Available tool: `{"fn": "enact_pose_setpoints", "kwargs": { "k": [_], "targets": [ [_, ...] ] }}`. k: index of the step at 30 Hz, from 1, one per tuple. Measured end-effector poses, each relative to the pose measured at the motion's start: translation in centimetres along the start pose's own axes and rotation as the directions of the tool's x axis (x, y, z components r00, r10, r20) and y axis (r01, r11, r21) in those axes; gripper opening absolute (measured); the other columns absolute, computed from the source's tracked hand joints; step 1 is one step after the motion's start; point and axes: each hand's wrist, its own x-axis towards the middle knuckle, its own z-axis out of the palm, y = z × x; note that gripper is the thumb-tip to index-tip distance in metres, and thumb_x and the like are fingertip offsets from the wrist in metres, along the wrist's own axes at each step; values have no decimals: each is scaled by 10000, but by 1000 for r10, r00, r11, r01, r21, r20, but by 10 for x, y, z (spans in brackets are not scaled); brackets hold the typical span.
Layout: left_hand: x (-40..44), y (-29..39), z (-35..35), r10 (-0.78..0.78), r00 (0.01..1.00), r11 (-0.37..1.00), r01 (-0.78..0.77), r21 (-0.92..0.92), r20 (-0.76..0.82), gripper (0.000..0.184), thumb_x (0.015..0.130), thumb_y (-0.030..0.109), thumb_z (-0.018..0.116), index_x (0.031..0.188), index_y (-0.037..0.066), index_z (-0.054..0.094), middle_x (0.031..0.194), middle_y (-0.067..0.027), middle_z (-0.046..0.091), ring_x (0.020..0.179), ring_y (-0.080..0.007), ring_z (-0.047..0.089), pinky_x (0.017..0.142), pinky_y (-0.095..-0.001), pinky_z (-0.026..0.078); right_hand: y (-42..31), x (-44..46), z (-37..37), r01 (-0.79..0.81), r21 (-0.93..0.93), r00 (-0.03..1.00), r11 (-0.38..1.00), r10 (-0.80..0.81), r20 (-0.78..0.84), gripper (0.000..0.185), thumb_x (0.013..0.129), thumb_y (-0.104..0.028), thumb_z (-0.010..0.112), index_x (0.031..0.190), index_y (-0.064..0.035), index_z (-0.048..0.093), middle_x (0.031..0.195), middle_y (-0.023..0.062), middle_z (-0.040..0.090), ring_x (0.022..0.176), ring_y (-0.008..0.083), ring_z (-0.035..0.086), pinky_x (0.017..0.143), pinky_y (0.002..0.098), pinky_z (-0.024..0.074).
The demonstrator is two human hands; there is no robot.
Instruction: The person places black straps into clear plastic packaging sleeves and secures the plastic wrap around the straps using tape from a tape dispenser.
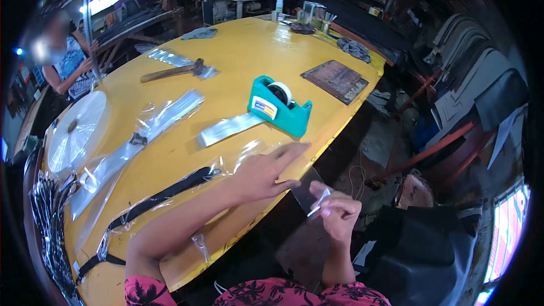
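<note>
My left hand [263, 173] reaches over the yellow table's near edge, fingers stretched out and apart, holding nothing that I can see. Beneath its wrist lies clear plastic film [243, 154]. Off the table edge, my right hand [339, 214] is closed in a pinch on a small whitish strip [318, 207], whose kind I cannot make out. A teal tape dispenser [294, 118] stands beyond my left hand, with a clear plastic sleeve [229, 128] against it. Left of my forearm, a black strap [164, 197] lies in a clear plastic sleeve.
Left on the table [238, 51] are a roll of clear plastic [77, 131], a bundle of black straps [45, 221] and more plastic sleeves [170, 114]. A hammer [173, 72] and a dark board [335, 81] lie farther back. Two people [71, 59] are in the background.
</note>
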Motion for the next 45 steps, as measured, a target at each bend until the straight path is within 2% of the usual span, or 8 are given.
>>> {"fn": "enact_pose_setpoints", "kwargs": {
  "k": [5,9,14,25,27,32,38,45],
  "targets": [
    [20,-11,41,174,983,978,-167,123,-53,439,930,101,582,1367,64,559,1407,-217,552,1108,-404,659,945,-474,543,13,-40,-47,-290,147,956,946,280,83,221,867,-78,739,1047,42,690,987,194,722,993,325,701,994,459,496],
    [27,-19,49,327,943,814,-315,488,63,484,894,108,566,1367,11,541,1411,-219,543,1327,-342,523,1117,-444,425,30,-32,-64,-518,206,852,830,523,37,658,943,-461,660,1385,-77,358,1305,247,590,1204,314,608,1067,436,438],
    [38,-22,64,340,926,776,-376,507,167,498,885,91,581,1370,-12,533,1422,-221,534,1327,-332,526,1130,-435,415,48,20,-42,-560,150,802,815,579,-149,734,972,-187,694,1541,-76,245,1217,203,602,1065,204,641,917,320,519],
    [66,-32,49,47,961,999,-52,9,272,694,785,33,625,1459,34,458,1481,-205,473,1325,-379,505,1111,-476,417,94,34,-51,-480,125,785,868,489,-380,199,934,-29,688,1128,16,696,906,27,683,776,68,623,689,223,513],
    [85,-35,33,149,981,920,-184,348,123,722,760,70,668,1455,92,476,1535,-160,413,1356,-380,465,1110,-509,397,98,31,-62,-535,-31,812,844,503,-296,206,930,-30,679,1130,14,697,887,10,663,760,50,596,677,217,493],
    [170,-47,-4,157,924,569,-373,733,349,859,697,283,845,1463,187,470,1583,-77,377,1439,-316,371,1200,-513,271,107,26,-59,-528,-124,844,840,502,-190,222,936,-79,677,1128,30,697,886,9,655,734,56,562,656,221,458],
    [219,-64,32,-202,785,249,-537,806,585,743,677,360,873,1354,214,606,1488,-7,504,1438,-247,379,1246,-564,145,110,32,-54,-544,-220,838,810,509,-195,217,935,-30,654,1134,42,699,881,28,651,735,65,592,648,227,486],
    [228,-60,23,-303,761,258,-514,818,574,380,736,311,819,1097,217,751,1192,37,690,1342,-204,483,1246,-572,127,108,41,-57,-480,-404,877,779,422,-229,220,924,-54,656,1107,55,711,825,30,665,694,58,583,614,234,478]
  ]
}}
